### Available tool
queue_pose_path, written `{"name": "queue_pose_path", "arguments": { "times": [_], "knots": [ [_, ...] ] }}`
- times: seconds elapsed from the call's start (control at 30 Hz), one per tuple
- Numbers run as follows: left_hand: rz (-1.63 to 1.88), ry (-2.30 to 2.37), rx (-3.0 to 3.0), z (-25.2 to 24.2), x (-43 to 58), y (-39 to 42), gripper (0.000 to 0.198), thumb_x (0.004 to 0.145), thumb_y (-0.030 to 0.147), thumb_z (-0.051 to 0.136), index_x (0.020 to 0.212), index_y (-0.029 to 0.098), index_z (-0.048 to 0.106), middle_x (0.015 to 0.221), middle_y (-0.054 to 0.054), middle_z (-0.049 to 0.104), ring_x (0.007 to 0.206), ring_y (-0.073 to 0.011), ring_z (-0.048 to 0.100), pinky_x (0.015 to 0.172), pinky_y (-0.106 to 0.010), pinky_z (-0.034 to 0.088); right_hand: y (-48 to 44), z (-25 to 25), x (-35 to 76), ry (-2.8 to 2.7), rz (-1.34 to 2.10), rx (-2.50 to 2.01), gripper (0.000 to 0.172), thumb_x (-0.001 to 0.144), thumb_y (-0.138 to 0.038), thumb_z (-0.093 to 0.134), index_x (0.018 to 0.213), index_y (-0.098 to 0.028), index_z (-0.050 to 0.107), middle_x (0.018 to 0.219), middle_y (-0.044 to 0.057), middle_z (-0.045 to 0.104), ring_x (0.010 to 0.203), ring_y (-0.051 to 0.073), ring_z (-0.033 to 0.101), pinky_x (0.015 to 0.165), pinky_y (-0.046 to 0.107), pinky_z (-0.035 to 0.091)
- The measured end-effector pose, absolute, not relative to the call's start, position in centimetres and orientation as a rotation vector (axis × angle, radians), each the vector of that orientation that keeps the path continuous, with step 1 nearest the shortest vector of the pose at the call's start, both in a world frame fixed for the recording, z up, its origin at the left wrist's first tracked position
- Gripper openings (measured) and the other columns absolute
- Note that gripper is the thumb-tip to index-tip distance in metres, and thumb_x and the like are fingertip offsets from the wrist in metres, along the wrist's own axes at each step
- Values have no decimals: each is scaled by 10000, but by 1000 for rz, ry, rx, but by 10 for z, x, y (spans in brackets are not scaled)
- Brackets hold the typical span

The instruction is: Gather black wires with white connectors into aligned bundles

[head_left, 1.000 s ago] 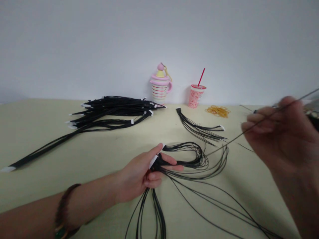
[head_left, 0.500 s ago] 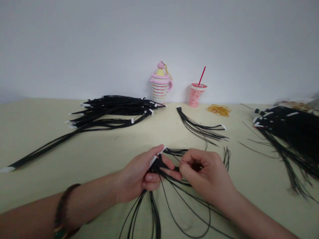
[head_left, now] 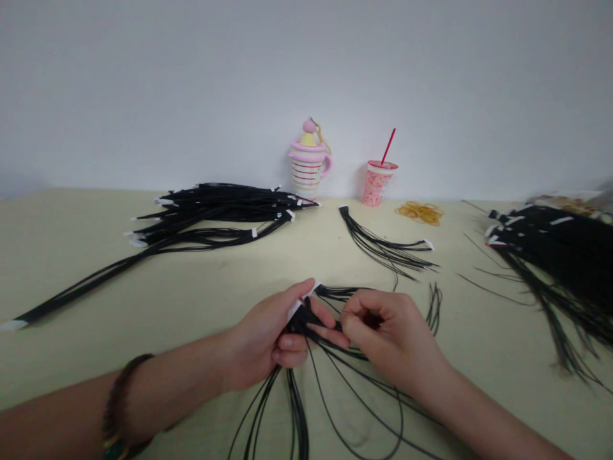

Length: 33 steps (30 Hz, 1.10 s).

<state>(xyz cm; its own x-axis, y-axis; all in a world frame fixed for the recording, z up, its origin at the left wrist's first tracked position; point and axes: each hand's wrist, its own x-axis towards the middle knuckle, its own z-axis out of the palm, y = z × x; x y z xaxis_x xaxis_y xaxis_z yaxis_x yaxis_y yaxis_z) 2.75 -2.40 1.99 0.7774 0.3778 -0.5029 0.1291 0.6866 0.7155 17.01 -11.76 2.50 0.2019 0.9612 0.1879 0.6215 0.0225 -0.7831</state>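
My left hand [head_left: 268,338] is closed round a bundle of thin black wires [head_left: 297,415] near its white-tipped end, at the lower middle of the head view. Wires hang down below the palm and fan out to the right in long loops. My right hand [head_left: 390,332] is just to the right, thumb and index finger pinched on black wires [head_left: 340,292] of the bundle, close to the fingertips of my left hand. Its fingers hide the exact spot they grip.
Behind lie a pile of black wire bundles [head_left: 225,207], a smaller bundle [head_left: 371,243] and yellow rubber bands [head_left: 420,213]. A striped pink-lidded mug [head_left: 306,169] and pink cup [head_left: 377,185] stand by the wall. Another large black wire pile [head_left: 565,249] is at right.
My right hand has shifted slightly left, nearer my left fingers. My left hand stays in place on the bundle.
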Motion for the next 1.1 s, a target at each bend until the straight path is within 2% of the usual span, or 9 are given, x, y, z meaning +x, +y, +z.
{"name": "queue_pose_path", "arguments": {
  "times": [0.13, 0.27, 0.43, 0.63, 0.87, 1.1],
  "knots": [
    [144, 654, 801, 19, 27, -23, 413, 814, 473, 453, 646, 130, 609, 537, -27, 589, 368, -13, 150, 353, -139, 101, -117, 23, 170, -1503, 543, -1672, 178, 702, -126, 451, 540, -147, 521, 479, -41, 453, 444, 57, 376, 423, 174, 258],
    [137, 646, 798, 19, 28, -23, 418, 814, 480, 448, 651, 129, 606, 613, -67, 644, 365, -9, 152, 352, -138, 100, -119, 21, 170, -1512, 541, -1653, 181, 720, -136, 441, 551, -154, 502, 495, -41, 442, 463, 65, 376, 443, 186, 270],
    [136, 642, 800, 19, 27, -23, 416, 811, 484, 452, 652, 132, 607, 584, -57, 634, 366, -12, 148, 354, -136, 98, -118, 24, 169, -1497, 548, -1667, 182, 714, -132, 440, 540, -155, 490, 500, -39, 441, 476, 71, 382, 459, 194, 283],
    [117, 642, 832, 21, 27, -24, 434, 813, 503, 432, 655, 134, 598, 702, -120, 677, 366, -6, 143, 357, -136, 107, -117, 25, 170, -1485, 530, -1680, 183, 724, -143, 443, 548, -153, 494, 515, -34, 451, 499, 78, 397, 493, 199, 313],
    [134, 681, 855, 20, 27, -24, 424, 792, 509, 463, 651, 136, 606, 581, -39, 602, 359, -5, 178, 356, -141, 109, -118, 21, 168, -1585, 513, -1675, 212, 751, -123, 423, 548, -155, 477, 505, -45, 431, 475, 67, 368, 463, 192, 269],
    [146, 661, 846, 20, 27, -25, 423, 792, 506, 476, 644, 135, 616, 560, -23, 592, 352, -2, 186, 353, -143, 98, -119, 23, 168, -1699, 448, -1656, 254, 779, -118, 424, 528, -154, 407, 501, -52, 409, 483, 60, 366, 480, 192, 255]
  ]
}}
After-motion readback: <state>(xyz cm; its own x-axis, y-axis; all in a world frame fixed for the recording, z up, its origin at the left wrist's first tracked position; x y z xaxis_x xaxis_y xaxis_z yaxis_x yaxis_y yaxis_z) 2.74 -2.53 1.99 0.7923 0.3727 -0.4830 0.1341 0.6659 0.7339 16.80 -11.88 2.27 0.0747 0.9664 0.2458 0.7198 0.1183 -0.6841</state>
